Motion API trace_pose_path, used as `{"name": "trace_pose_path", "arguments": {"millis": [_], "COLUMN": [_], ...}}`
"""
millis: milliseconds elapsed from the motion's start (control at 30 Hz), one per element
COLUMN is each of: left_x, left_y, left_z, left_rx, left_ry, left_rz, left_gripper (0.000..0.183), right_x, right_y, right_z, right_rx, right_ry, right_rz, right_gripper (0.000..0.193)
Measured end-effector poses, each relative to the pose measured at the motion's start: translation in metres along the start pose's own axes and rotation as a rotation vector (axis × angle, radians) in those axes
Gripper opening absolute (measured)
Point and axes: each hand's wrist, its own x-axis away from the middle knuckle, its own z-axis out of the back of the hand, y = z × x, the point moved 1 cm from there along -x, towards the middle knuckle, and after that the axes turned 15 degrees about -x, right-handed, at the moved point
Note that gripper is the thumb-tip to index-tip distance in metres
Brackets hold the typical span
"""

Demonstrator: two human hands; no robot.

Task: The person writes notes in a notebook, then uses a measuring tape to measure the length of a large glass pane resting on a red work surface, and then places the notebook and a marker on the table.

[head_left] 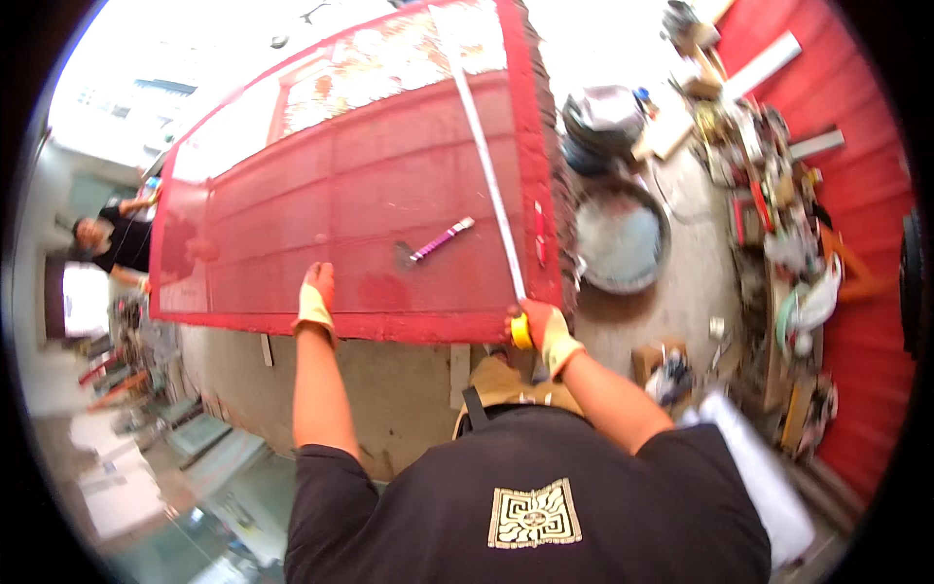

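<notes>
- Your tape measure [521, 332] is already drawn out: its pale blade [484, 146] crosses the red tabletop [282, 234] from the near edge toward the far side, near the right end.
- What appears left is the reading itself; you show no fresh mark beside the blade that can be made out, and its far end is lost at the upper rim of the view.
- Your right hand [550, 329] is closed around the yellow case, at the near right corner.
- Your left hand [316, 297] lies on the near edge with its fingers extended, gripping nothing visible.
- The case looks small and rounded; the blade runs nearly straight, its graduations too blurred for you to read.
- Left of the blade, well apart from your hands, lies a slim purple tool [441, 240].
- At the tabletop's left end, a co-worker [125, 238] in black has both arms reaching to it.
</notes>
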Motion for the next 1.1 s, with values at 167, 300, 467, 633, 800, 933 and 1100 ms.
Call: {"name": "trace_pose_path", "arguments": {"millis": [167,300,467,633,800,933,1100], "left_x": [0.050,0.118,0.126,0.127,0.127,0.119,0.118], "left_y": [0.013,0.085,0.086,0.097,0.090,0.084,0.076], "left_z": [-0.131,-0.167,-0.183,-0.185,-0.186,-0.188,-0.187], "left_rx": [-0.337,-0.696,-0.718,-0.728,-0.745,-0.764,-0.779], "left_ry": [0.044,0.305,0.471,0.462,0.498,0.499,0.506], "left_rz": [-0.019,0.121,0.129,0.094,0.084,0.069,0.052], "left_gripper": [0.064,0.066,0.062,0.063,0.060,0.061,0.062], "right_x": [-0.003,0.015,0.027,0.018,0.034,0.021,0.053], "right_y": [-0.002,-0.004,-0.007,-0.002,-0.008,0.001,-0.019], "right_z": [0.023,0.012,-0.003,0.008,-0.004,0.004,-0.010], "right_rx": [1.026,0.971,0.988,1.331,1.073,0.995,0.873], "right_ry": [-0.036,0.126,0.119,0.074,0.126,0.136,0.150], "right_rz": [0.500,0.436,0.445,0.583,0.470,0.488,0.399], "right_gripper": [0.043,0.049,0.045,0.040,0.041,0.047,0.051]}}
